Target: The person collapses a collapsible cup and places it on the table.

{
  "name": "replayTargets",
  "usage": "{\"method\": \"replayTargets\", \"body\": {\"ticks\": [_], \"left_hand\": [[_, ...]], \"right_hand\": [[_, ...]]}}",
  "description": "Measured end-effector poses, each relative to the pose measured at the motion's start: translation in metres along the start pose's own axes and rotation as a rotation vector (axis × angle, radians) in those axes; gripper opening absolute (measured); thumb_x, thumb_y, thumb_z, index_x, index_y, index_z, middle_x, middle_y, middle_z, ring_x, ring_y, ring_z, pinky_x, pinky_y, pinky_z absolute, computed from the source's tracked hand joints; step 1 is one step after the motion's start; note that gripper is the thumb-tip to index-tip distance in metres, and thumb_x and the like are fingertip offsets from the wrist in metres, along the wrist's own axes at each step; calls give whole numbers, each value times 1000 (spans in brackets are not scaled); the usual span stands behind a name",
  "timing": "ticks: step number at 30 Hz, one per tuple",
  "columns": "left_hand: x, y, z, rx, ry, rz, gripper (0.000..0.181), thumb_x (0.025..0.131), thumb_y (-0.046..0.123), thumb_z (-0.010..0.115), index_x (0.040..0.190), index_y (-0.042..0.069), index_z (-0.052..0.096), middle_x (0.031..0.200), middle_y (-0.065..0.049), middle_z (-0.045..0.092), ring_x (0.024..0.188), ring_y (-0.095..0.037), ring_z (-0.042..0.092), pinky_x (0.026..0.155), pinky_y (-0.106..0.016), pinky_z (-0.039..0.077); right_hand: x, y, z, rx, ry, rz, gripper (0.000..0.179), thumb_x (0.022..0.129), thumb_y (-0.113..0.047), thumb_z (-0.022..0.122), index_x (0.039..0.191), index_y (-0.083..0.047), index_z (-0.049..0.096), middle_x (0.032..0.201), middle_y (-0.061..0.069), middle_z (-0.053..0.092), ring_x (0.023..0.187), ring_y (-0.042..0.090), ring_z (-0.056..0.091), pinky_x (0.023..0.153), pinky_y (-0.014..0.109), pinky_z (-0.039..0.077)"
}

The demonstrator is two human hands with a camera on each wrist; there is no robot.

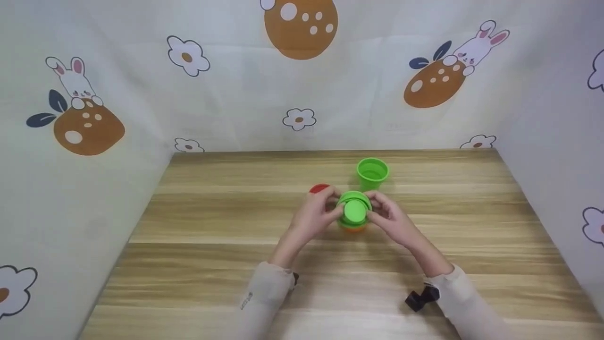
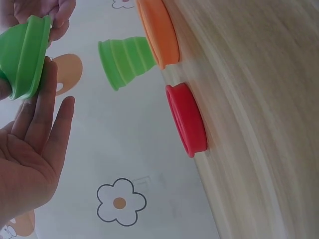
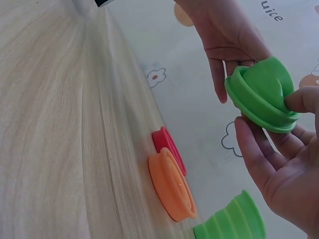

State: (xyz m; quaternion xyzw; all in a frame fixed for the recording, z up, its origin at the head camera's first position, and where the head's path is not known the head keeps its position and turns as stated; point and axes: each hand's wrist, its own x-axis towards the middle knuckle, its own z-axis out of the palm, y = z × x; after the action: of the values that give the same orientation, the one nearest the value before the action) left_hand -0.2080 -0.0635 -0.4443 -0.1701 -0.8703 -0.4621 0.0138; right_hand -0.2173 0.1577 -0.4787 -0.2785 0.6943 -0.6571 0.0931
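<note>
Both hands hold a green collapsible cup (image 1: 355,211) above the table, its small base facing up and its walls partly folded. My left hand (image 1: 312,212) grips its left side, thumb near the base and fingers at the wide rim. On the opposite side my right hand (image 1: 395,222) pinches it. In the right wrist view the thumb dents the wall of the cup (image 3: 264,92), with fingers under the rim. Below the held cup, a flattened orange cup (image 3: 172,185) lies on the table. A flattened red cup (image 2: 187,119) lies near the left hand.
A second green cup (image 1: 373,171), extended and upright, stands behind the hands on the wooden table (image 1: 212,264). Cloth walls (image 1: 236,85) with rabbit and flower prints border the table at the back and both sides. A black wrist mount (image 1: 422,297) sits at the right sleeve.
</note>
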Motion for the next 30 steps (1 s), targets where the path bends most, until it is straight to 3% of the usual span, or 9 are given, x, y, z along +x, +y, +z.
{"method": "replayTargets", "body": {"ticks": [6,14,17,21,25,30], "left_hand": [[0,-1,0,-16,27,-1,19,90,7,64,108,3,67,110,-12,75,106,-21,72,91,-31,59],[0,1,1,-1,28,-17,19,91,11,65,109,5,67,111,-11,75,104,-19,72,90,-30,59],[0,1,1,9,18,-26,20,90,13,66,109,6,67,109,-9,76,101,-18,73,89,-30,59],[-2,1,-1,19,-20,-38,22,86,15,65,108,9,65,108,-7,75,101,-17,72,91,-34,58],[-2,-1,-2,52,-37,-36,22,86,16,63,107,11,63,111,-8,74,105,-20,71,94,-38,57],[-1,-3,-1,16,1,-62,21,88,14,61,109,9,61,112,-12,74,106,-21,71,94,-38,57]], "right_hand": [[0,-1,0,59,-36,-14,51,92,6,57,137,18,36,118,-16,67,109,4,64,96,19,53],[3,-3,3,0,23,-18,45,93,6,57,133,16,39,115,-17,67,103,3,64,90,18,54],[3,-5,5,-71,46,-20,43,94,4,57,134,12,43,121,-6,67,105,2,63,91,18,53],[2,-8,6,-159,44,-22,42,96,1,57,136,9,46,130,18,62,112,0,60,96,17,51],[2,-12,5,-208,67,17,44,95,-1,59,138,6,48,126,25,59,108,2,59,94,17,51],[6,-14,4,-168,161,117,41,94,-2,63,133,5,52,117,19,63,95,6,63,86,23,58]]}}
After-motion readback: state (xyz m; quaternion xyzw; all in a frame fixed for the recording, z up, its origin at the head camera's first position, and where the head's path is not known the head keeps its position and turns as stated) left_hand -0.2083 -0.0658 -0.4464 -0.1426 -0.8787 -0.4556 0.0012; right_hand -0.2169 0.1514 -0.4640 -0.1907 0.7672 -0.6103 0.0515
